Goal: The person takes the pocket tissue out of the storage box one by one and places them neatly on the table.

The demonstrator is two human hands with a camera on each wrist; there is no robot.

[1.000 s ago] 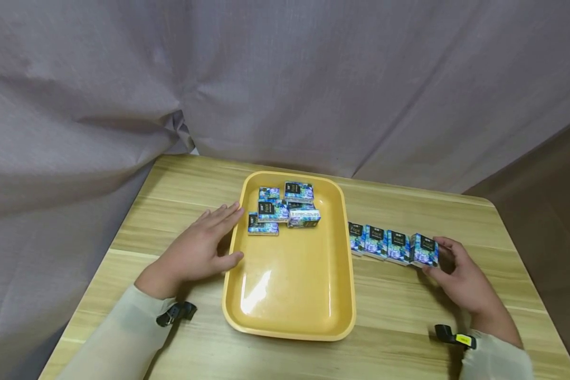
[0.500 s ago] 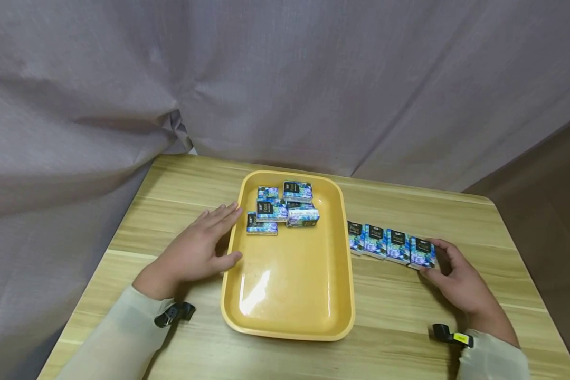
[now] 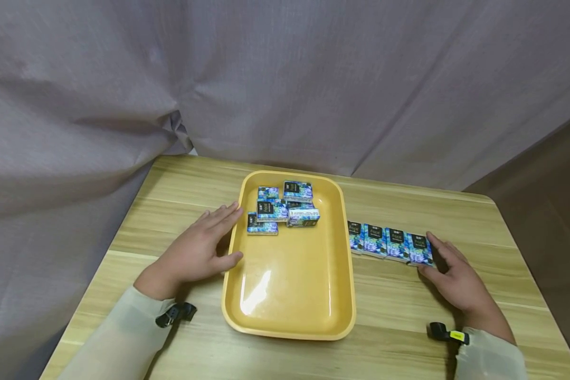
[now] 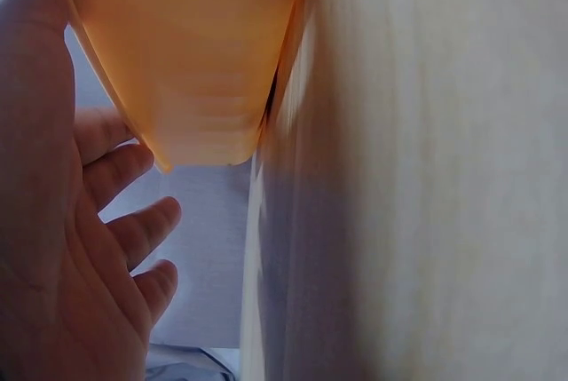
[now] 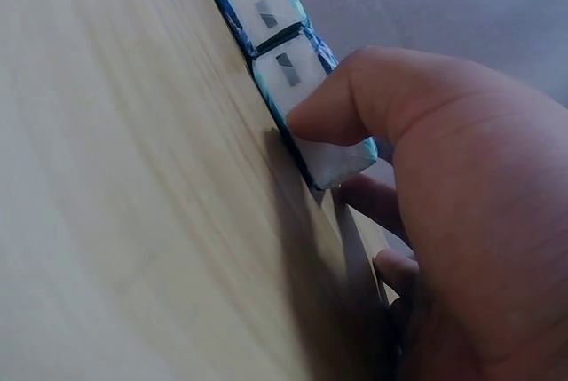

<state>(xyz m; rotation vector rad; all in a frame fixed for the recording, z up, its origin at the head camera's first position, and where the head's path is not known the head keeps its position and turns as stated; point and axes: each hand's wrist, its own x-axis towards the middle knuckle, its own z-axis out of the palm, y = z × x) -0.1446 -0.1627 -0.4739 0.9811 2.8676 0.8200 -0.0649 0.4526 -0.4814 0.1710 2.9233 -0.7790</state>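
Surface (image 3: 389, 322): wood-grain; gray curtain (image 3: 285, 84) across top of frame.
Yellow tray (image 3: 290, 285): center frame; I count six packs (image 3: 272, 210) showing, loosely piled in its upper half.
Row (image 3: 374, 241): four packs face up, right of tray; can't tell if leftmost touches it.
Right hand (image 3: 461, 279): pinching end pack (image 3: 420, 249), row's right end.
Left hand (image 3: 195, 248): relaxed, resting on tray's left rim, not clenched.
Progress: partway, I judge; four lined up, six still in tray.
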